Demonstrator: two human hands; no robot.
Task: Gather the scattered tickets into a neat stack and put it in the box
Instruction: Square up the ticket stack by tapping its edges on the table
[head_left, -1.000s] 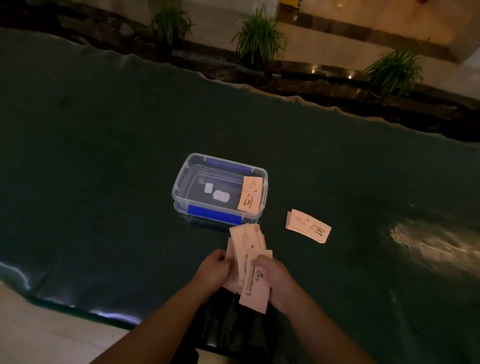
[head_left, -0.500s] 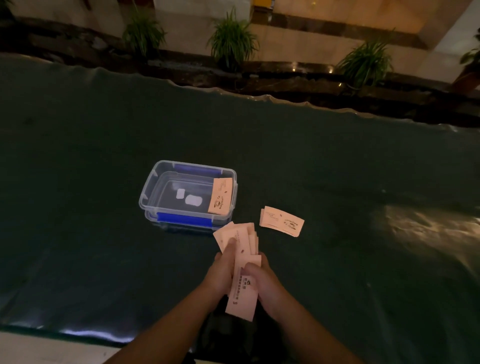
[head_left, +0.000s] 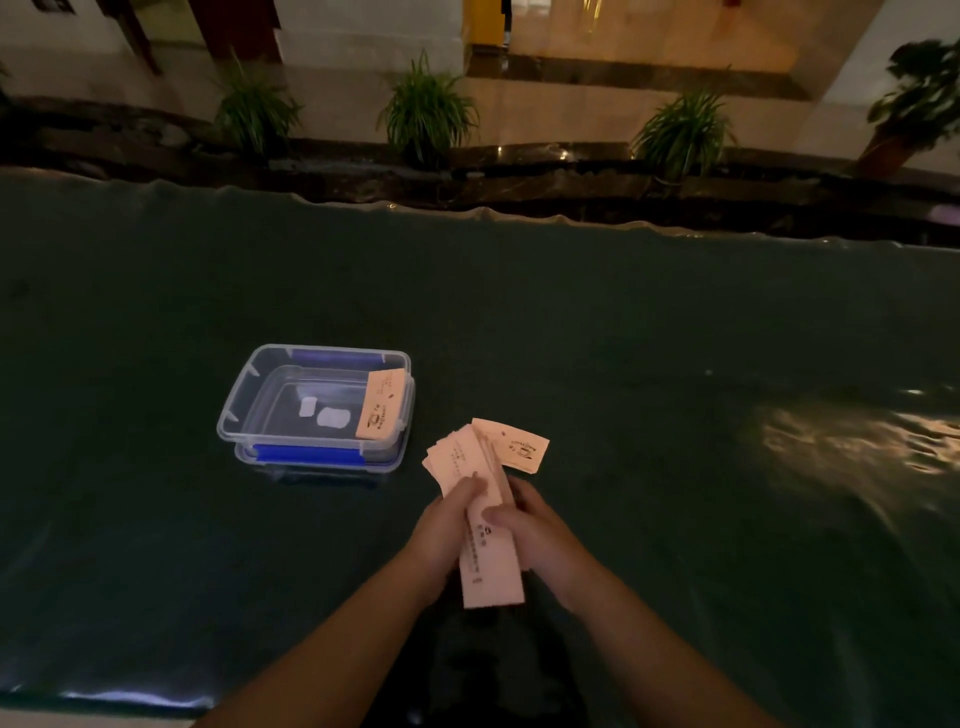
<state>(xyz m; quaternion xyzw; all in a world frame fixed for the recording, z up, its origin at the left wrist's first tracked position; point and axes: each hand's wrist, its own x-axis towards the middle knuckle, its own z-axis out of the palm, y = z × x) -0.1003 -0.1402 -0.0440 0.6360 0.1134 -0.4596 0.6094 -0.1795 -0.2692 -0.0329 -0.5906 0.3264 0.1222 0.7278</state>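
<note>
Both my hands, left (head_left: 451, 525) and right (head_left: 530, 530), pinch the fanned tickets (head_left: 480, 499) right of the box (head_left: 311, 410); I should tap their edges flush first.

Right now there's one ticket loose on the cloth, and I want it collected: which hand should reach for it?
Right. The loose ticket lies just beyond the right hand, on its side of the held tickets. The left hand can hold those alone.
</note>
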